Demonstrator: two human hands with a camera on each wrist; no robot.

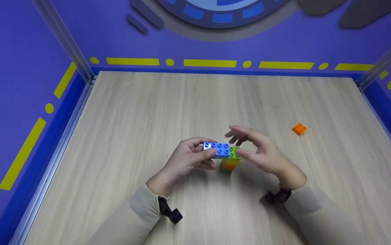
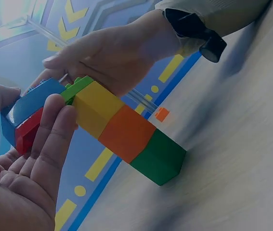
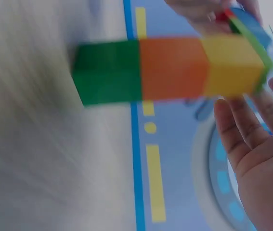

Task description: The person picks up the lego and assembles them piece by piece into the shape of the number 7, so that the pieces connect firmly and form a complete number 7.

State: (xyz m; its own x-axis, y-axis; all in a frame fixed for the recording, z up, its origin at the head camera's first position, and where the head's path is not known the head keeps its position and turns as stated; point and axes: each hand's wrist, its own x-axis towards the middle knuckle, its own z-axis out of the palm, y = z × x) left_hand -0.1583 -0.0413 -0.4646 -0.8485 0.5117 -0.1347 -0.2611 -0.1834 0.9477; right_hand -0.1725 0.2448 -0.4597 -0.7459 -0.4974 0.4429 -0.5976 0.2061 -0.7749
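My left hand [image 1: 183, 157] holds a blue toy brick [image 1: 221, 148], its thumb on the studded top. Under the blue brick, a red brick [image 2: 28, 131] shows between the fingers in the left wrist view. The blue brick overlaps a thin light green piece [image 2: 80, 87] that caps a column of yellow [image 2: 97, 108], orange [image 2: 126, 134] and dark green [image 2: 159, 158] bricks. Whether the column's foot touches the table cannot be told. To the right of the column is my right hand [image 1: 263, 153], fingers spread, its thumb close to the light green piece; contact is unclear.
A small orange brick [image 1: 299, 129] lies by itself on the wood-grain table [image 1: 168, 102], right of the hands. Blue panels [image 1: 113, 41] with yellow marks stand along the back and sides. Each wrist wears a black strap-on mount.
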